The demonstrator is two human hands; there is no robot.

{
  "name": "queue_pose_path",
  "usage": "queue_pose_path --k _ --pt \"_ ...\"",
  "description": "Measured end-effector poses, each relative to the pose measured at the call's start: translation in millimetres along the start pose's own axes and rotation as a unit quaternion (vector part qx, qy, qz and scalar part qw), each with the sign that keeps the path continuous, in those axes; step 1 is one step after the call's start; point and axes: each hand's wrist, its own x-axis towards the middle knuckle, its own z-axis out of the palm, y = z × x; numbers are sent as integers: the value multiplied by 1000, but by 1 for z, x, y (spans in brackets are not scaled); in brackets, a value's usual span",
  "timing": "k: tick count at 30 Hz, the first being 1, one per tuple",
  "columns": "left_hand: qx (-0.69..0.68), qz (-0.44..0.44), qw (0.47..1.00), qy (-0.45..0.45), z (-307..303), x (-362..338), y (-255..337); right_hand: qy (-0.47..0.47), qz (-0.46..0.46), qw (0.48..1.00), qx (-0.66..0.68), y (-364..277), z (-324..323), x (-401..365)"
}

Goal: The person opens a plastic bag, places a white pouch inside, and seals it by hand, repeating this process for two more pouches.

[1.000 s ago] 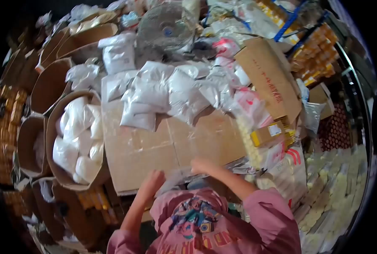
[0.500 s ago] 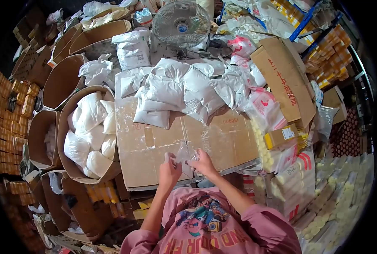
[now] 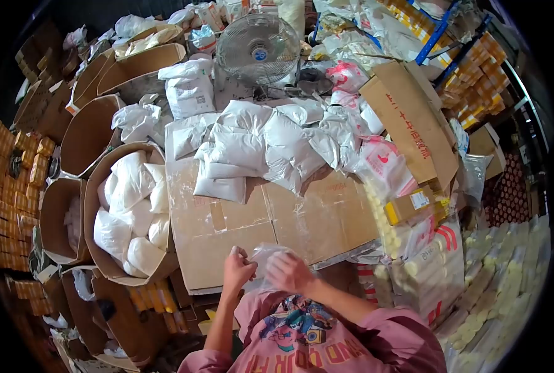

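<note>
The left grip and right grip pinched a clear bag between them, just over the near desk edge. I think the thin film could slip or tear if they pulled apart too hard.

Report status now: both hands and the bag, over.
Left hand pinching the clear plastic bag. Right hand against it, blurred, grip unclear. Bag over near edge of cardboard sheet; white pouches piled farther back, apart from hands.
</note>
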Motion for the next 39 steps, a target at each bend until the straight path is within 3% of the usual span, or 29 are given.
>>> queue_pose_path --k 2,4,6,8,11,12,15,16,18,19,22,25,26,29,31,34,37,39 --pt "-44 -37 998 -9 -3 1 1 12 29 999 13 -24 -1 9" --pt "-46 -61 997 -15 -6 5 -1 -95 160 982 15 -20 10 -8" --pt "-5 -21 1000 -1 -14 9 -12 -162 283 945 26 -16 30 -27" --pt "64 30 997 15 -26 20 -30 -203 204 958 -12 -12 3 -18" --pt "85 -13 994 -74 -38 22 -13 -200 65 977 -20 3 1 -32" --pt "186 -22 974 -124 -41 24 -5 -185 14 982 -17 6 2 -29" --pt "267 152 948 -82 -32 19 3 -275 -8 960 51 1 2 -19" --pt "264 153 951 -37 -25 3 27 -314 26 945 85 -6 -6 -14" --pt "303 354 882 -60 -20 -20 59 -383 95 907 149 -17 -24 -4" --pt "319 448 832 -72 -21 -32 71 -405 58 904 122 -15 -26 -4" --pt "291 301 855 -307 -27 -69 99 -440 -17 896 65 -15 -36 5" --pt "392 262 813 -342 -38 -64 80 -345 -14 931 121 -26 -53 15" --pt "354 286 819 -348 -42 -63 79 -340 -1 932 126 -29 -55 18" --pt "342 234 802 -431 -57 -57 92 -342 36 918 196 -37 -71 35" --pt "287 261 817 -426 -71 -55 103 -356 64 877 316 -40 -91 47" --pt "215 287 834 -420 -92 -56 138 -464 60 824 320 -24 -87 37" --pt "227 278 826 -434 -106 -57 155 -360 36 856 369 -20 -87 28" --pt "313 319 805 -391 -99 -61 167 -277 -58 937 205 -22 -100 39"
